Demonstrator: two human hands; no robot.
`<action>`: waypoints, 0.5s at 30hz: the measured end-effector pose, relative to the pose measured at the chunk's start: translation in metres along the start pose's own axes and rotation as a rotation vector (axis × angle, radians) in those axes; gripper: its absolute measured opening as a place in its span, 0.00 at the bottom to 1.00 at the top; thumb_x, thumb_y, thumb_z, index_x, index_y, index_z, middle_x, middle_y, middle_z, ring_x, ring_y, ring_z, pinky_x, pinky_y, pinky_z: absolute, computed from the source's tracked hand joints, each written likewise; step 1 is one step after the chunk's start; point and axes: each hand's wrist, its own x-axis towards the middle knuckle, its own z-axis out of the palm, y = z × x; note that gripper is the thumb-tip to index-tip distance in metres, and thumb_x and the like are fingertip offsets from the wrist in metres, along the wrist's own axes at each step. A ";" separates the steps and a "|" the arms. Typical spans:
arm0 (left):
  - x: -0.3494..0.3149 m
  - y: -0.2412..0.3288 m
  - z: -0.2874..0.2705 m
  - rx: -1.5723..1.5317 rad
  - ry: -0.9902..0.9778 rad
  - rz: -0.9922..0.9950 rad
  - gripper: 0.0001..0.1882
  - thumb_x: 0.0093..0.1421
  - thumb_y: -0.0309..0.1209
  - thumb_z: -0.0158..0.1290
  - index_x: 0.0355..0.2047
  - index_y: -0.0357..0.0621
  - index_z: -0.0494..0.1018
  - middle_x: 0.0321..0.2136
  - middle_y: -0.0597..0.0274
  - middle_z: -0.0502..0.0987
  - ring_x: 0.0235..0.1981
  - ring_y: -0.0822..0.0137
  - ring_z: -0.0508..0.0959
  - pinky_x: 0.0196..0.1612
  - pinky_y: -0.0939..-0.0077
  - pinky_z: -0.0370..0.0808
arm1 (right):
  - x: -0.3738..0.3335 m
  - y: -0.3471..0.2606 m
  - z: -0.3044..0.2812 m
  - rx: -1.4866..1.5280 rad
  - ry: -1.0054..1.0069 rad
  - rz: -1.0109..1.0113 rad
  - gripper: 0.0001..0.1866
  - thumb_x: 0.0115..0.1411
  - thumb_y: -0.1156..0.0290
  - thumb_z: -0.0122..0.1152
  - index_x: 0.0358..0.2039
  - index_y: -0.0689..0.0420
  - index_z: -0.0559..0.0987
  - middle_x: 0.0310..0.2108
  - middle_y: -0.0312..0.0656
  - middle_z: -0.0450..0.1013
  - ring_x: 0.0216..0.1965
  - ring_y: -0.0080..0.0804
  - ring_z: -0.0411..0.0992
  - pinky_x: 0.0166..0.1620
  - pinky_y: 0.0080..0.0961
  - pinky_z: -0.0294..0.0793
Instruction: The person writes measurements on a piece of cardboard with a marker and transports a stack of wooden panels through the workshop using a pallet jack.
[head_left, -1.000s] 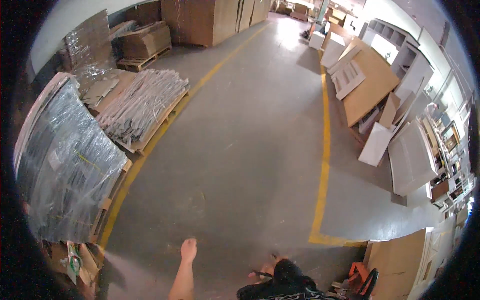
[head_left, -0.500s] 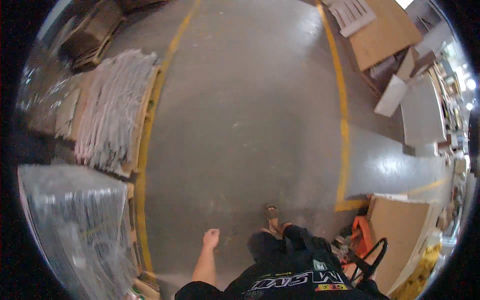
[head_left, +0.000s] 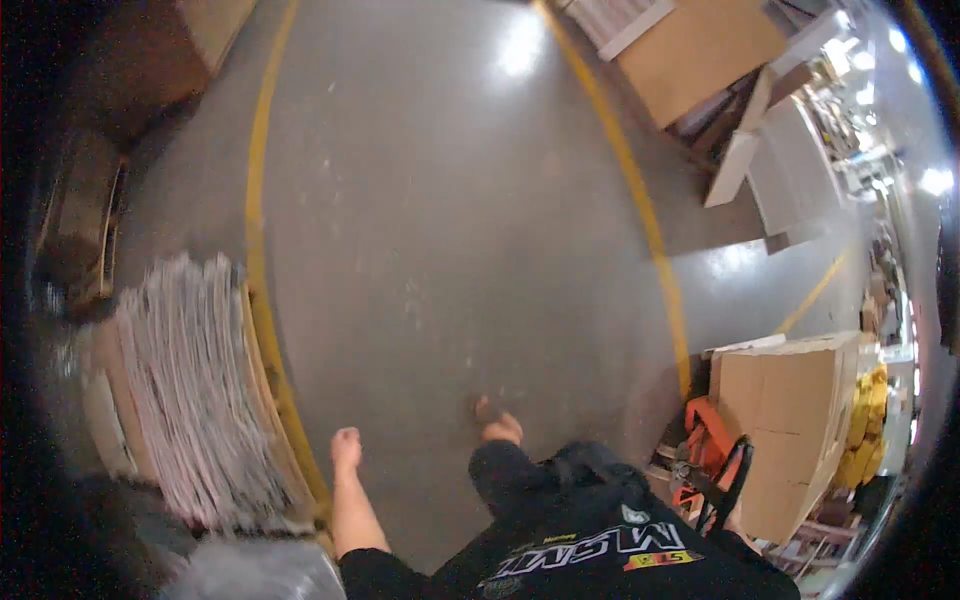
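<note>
My left hand (head_left: 346, 449) hangs out over the grey floor, loosely closed, and nothing shows in it. At lower right, the black loop handle (head_left: 738, 482) of an orange pallet jack (head_left: 712, 428) stands beside my hip. My right hand (head_left: 737, 524) is at that handle, closed on its lower part; most of its fingers are hidden behind the handle and my dark shirt. A large brown cardboard box (head_left: 775, 430) stands right by the jack.
Yellow lines (head_left: 258, 180) border the walkway. A pallet stack of pale flat sheets (head_left: 195, 390) sits at the left, with a plastic-wrapped load (head_left: 250, 570) nearer. Brown boards (head_left: 690, 60) and a white panel (head_left: 795, 160) stand at far right. Yellow material (head_left: 862, 430) lies behind the box.
I have walked forward; the sheet stack and wrapped load have slid down the view. The pallet jack and box have kept alongside me. My left arm has swung left in the picture.
</note>
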 end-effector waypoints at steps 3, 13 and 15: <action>0.071 0.174 -0.022 -0.294 -0.071 0.227 0.15 0.66 0.40 0.49 0.44 0.44 0.74 0.35 0.63 0.76 0.36 0.70 0.76 0.37 0.73 0.74 | -0.037 -0.042 0.046 0.012 0.079 -0.050 0.37 0.68 0.38 0.31 0.53 0.59 0.74 0.32 0.46 0.77 0.26 0.37 0.74 0.31 0.36 0.74; 0.190 0.682 -0.091 -0.062 -0.360 0.790 0.17 0.69 0.37 0.48 0.50 0.38 0.71 0.39 0.63 0.75 0.40 0.72 0.74 0.45 0.76 0.72 | -0.189 -0.184 0.255 0.129 0.057 -0.026 0.36 0.61 0.30 0.34 0.31 0.54 0.72 0.13 0.42 0.66 0.12 0.36 0.66 0.16 0.37 0.66; 0.232 0.714 -0.111 0.018 -0.303 0.770 0.16 0.68 0.37 0.48 0.47 0.36 0.72 0.37 0.61 0.75 0.40 0.71 0.74 0.46 0.75 0.71 | -0.211 -0.187 0.317 0.240 0.318 0.055 0.37 0.62 0.30 0.32 0.32 0.55 0.73 0.14 0.42 0.67 0.14 0.37 0.67 0.17 0.37 0.67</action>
